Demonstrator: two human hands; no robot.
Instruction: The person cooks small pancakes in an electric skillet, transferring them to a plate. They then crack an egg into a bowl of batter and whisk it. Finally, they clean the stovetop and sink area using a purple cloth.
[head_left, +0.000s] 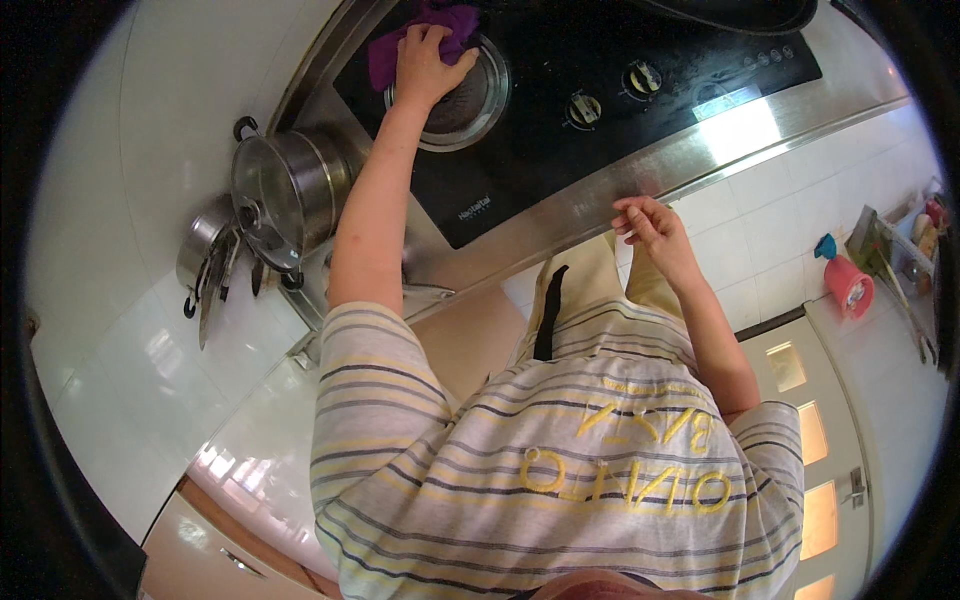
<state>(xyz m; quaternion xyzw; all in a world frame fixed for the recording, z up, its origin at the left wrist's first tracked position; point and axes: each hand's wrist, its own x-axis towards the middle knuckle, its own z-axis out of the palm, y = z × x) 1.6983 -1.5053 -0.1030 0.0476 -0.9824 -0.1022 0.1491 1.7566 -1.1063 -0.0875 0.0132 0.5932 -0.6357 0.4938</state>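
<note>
My left hand (431, 66) presses on a purple cloth (390, 58) at the far left part of a black glass gas cooktop (540, 165). The cloth lies partly over the rim of a round metal burner ring (499, 97). Fingers of that hand are bent over the cloth, with the thumb spread to the right. My right hand (651, 229) hangs in front of the steel counter edge, holding nothing, fingers loosely bent and apart. Two control knobs (583, 111) sit on the cooktop between the hands.
A steel pot with a glass lid (289, 195) stands left of the cooktop, beside a smaller steel pan (202, 232) and several knives (217, 281). A black pan (735, 16) is at the top right. A pink bin (850, 286) and a rack stand at the far right.
</note>
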